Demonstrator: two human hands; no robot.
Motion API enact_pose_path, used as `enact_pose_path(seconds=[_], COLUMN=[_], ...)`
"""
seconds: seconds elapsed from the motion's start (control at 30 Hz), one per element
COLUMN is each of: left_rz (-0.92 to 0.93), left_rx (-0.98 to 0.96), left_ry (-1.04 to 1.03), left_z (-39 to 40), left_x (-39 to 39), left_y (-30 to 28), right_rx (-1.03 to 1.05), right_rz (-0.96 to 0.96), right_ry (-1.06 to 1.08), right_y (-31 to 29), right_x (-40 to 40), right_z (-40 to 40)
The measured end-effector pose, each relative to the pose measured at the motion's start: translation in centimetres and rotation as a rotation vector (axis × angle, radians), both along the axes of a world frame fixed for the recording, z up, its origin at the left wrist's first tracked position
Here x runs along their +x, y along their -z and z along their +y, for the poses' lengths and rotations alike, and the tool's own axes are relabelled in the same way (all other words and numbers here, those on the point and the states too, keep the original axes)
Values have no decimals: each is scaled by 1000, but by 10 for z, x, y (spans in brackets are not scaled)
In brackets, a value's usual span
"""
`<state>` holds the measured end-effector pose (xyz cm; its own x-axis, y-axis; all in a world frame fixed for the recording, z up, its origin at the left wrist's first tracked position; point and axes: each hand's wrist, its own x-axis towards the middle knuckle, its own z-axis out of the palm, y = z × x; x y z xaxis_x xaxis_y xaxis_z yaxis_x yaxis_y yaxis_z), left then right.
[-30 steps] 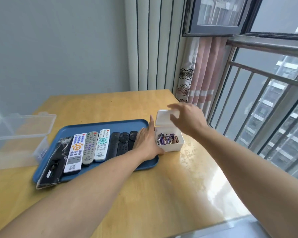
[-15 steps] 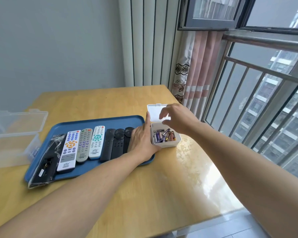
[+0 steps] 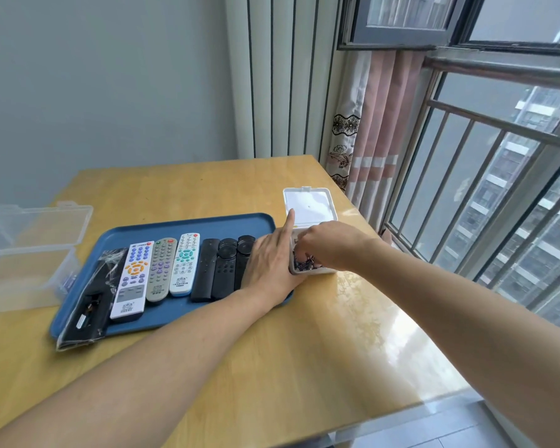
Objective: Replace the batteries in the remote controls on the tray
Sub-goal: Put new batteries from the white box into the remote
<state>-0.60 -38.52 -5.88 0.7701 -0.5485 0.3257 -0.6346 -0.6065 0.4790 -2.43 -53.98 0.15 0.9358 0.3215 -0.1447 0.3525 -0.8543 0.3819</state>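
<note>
A blue tray [image 3: 188,227] on the wooden table carries several remotes side by side: a white one with orange buttons [image 3: 131,279], a grey one [image 3: 160,270], a white one with teal buttons [image 3: 184,265] and three black ones [image 3: 214,270]. A black remote in clear wrap [image 3: 93,305] lies at the tray's left end. Just right of the tray stands a small white box [image 3: 317,270] of batteries [image 3: 304,264], its lid [image 3: 309,206] thrown back. My left hand [image 3: 269,263] presses against the box's left side, index finger straight. My right hand [image 3: 332,247] dips its fingers among the batteries; the fingertips are hidden.
A clear plastic container [image 3: 23,253] with its lid up sits at the table's left edge. A window railing [image 3: 498,124] and a pink curtain [image 3: 379,130] stand close on the right. The table's near edge [image 3: 369,425] runs below my right forearm.
The box's lid has swung fully back and lies open. My right hand has left the lid and dropped into the batteries. My left hand has stayed against the box.
</note>
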Motion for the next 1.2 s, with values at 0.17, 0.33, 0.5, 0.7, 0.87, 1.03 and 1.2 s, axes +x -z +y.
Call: enact_pose_path(seconds=[0.17,0.33,0.5,0.7,0.87,1.03,1.2], left_rz=[48,98,141,205,256,189,-130], left_rx=[36,69,74,85,88,-84,-164], left_ry=[-9,6,11,14,53,9,-277], left_z=[1,1,0,0,3,62,171], left_x=[1,6,9,14,15,4,14], left_y=[-7,-10,-11,-11,-16,-40,-43], right_rx=[-26,58,166,197,232,411,1663], right_rz=[23,96,131,182,214,-5,42], right_ry=[1,32,94,158,262,282,407], right_y=[-3,-11,-12,-8,-16,-40,-37], right_x=[3,3,12,22,26,17,-3], right_z=[3,3,4,7,14,-4,23])
